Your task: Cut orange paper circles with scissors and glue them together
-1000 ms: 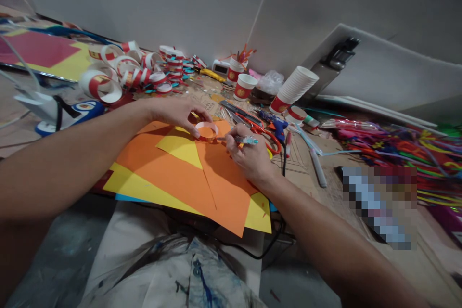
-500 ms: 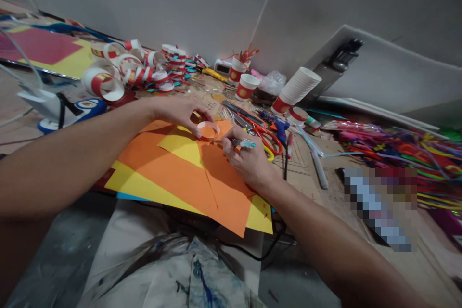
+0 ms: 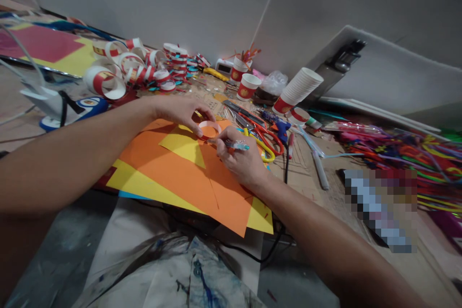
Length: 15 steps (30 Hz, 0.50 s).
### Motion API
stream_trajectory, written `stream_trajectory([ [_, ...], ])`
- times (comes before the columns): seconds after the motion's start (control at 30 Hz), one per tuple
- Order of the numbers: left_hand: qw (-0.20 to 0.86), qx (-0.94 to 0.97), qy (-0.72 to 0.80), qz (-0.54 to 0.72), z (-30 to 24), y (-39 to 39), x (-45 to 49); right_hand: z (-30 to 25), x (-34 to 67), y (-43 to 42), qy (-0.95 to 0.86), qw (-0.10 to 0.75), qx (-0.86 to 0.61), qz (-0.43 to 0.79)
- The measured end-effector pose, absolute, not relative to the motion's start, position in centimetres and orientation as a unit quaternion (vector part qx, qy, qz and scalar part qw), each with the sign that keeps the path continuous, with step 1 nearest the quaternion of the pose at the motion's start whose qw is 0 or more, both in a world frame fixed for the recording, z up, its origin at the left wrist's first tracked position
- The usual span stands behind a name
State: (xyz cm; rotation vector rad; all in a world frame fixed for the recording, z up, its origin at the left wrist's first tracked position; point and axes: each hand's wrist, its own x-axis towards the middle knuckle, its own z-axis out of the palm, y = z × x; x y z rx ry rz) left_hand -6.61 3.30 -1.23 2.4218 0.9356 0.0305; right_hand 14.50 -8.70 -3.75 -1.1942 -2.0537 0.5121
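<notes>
My left hand [image 3: 187,114] is closed on the edge of a paper cup ring [image 3: 210,129], white inside with a red outer band. The ring rests on a sheet of orange paper [image 3: 173,171]. In my right hand [image 3: 243,159] is a pen [image 3: 237,145] with a clear barrel and a teal end, its tip down at the near right side of the ring. A smaller yellow paper piece [image 3: 182,147] lies on the orange sheet, below my left hand. More yellow paper [image 3: 144,180] shows from under the orange.
Red-handled scissors [image 3: 269,137], yellow-handled scissors [image 3: 266,151] and a blue glue gun [image 3: 281,130] lie right of the paper. Cut cup rings [image 3: 104,79] are heaped at back left. A leaning cup stack [image 3: 299,89] stands behind; pipe cleaners [image 3: 404,159] cover the right side.
My right hand and the pen have shifted slightly left along the ring's near edge. My left hand still holds the ring in place.
</notes>
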Motion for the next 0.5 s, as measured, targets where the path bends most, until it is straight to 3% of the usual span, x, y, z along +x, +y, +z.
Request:
stream_trajectory([
  [0.5, 0.295, 0.896, 0.332, 0.025, -1.59, 3.61, -6.73, -4.0, 14.12, -8.48, -0.809, 0.351, -0.416, 0.221],
])
